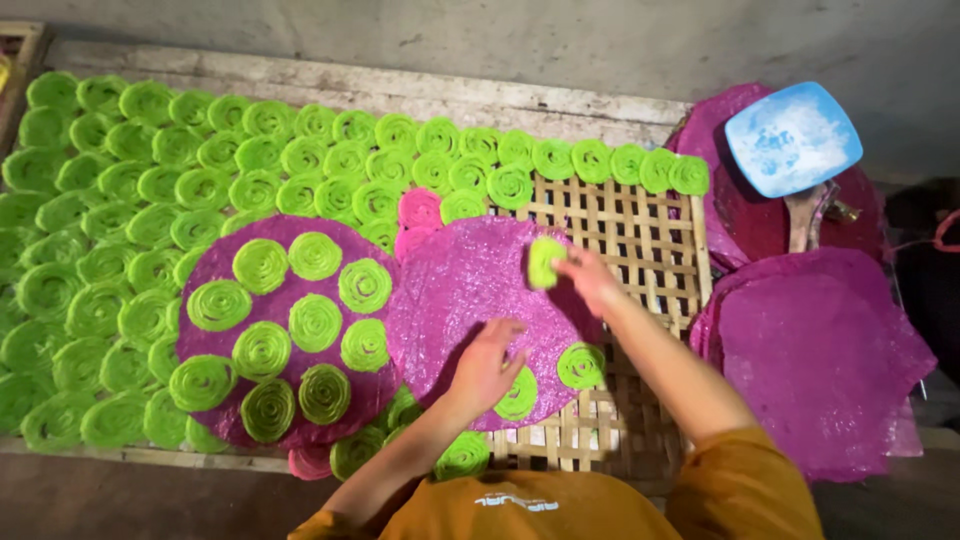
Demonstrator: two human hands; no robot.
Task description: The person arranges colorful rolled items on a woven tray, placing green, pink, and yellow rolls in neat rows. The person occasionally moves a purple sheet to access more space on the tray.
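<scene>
green spirals going onto a purple disc

i see my right hand (590, 280) pinching a green spiral (545, 262) between closed fingertips, held just over the far right part of the middle purple disc (465, 290). my left hand (485, 365) lies flat and open on the near part of that disc, gripping nothing, its fingers touching a spiral on the disc (519, 395). another one (581, 365) sits near the disc's right edge. to the left, a filled purple disc (285, 300) carries many spirals. all rests on a bamboo lattice rack (640, 230). a blue plate (792, 137) sits far right above a stack of purple sheets (825, 350).
</scene>
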